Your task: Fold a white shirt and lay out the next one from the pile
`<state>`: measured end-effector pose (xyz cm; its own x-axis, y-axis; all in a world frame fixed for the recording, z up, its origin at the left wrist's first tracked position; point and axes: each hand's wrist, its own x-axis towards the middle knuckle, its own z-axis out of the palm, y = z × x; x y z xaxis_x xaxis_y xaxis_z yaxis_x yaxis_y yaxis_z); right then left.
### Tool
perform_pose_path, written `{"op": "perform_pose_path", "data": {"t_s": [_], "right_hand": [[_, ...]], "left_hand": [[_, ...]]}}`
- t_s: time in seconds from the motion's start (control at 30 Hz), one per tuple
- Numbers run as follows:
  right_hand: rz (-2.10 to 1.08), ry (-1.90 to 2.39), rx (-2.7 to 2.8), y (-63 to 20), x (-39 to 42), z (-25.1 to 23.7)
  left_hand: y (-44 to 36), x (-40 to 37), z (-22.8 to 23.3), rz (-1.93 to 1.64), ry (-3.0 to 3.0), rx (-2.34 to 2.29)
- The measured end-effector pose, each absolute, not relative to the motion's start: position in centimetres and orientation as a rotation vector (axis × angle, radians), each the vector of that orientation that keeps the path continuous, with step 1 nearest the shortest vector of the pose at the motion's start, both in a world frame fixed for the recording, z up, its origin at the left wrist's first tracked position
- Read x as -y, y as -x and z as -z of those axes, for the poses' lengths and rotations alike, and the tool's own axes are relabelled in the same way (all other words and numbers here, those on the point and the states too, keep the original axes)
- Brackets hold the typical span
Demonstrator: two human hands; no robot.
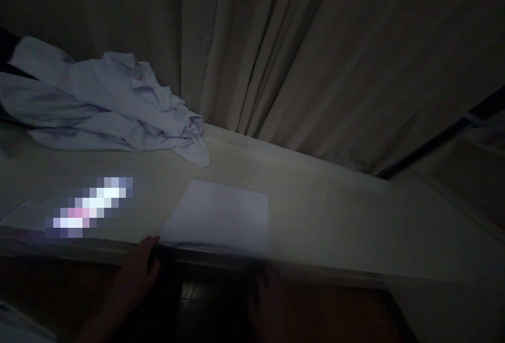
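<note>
A flat white piece, folded cloth or paper point(224, 217), lies at the front edge of the pale surface. My left hand point(144, 261) is at that edge, by the piece's near left corner. Its thumb and fingers are apart, and I see nothing held between them. Below the near right corner is my right hand point(270, 290), dark and blurred. Whether its fingers touch the white piece cannot be made out.
Crumpled pale fabric point(118, 101) is heaped at the back left. A bright pixelated device-like patch point(90, 206) lies left of the white piece. Beige curtains point(315, 59) hang along the back of the long pale surface point(335, 227). The room is dim.
</note>
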<state>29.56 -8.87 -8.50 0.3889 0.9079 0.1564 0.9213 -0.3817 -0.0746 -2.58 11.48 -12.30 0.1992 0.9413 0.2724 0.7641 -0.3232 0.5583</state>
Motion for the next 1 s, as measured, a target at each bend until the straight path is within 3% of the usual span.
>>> {"op": "perform_pose_path", "data": {"t_s": [1.0], "right_hand": [[0.047,2.533,1.617,-29.1,9.0,7.8]], "left_hand": [[2.5,-11.1,11.5,-0.629,-2.154,-1.563]]}}
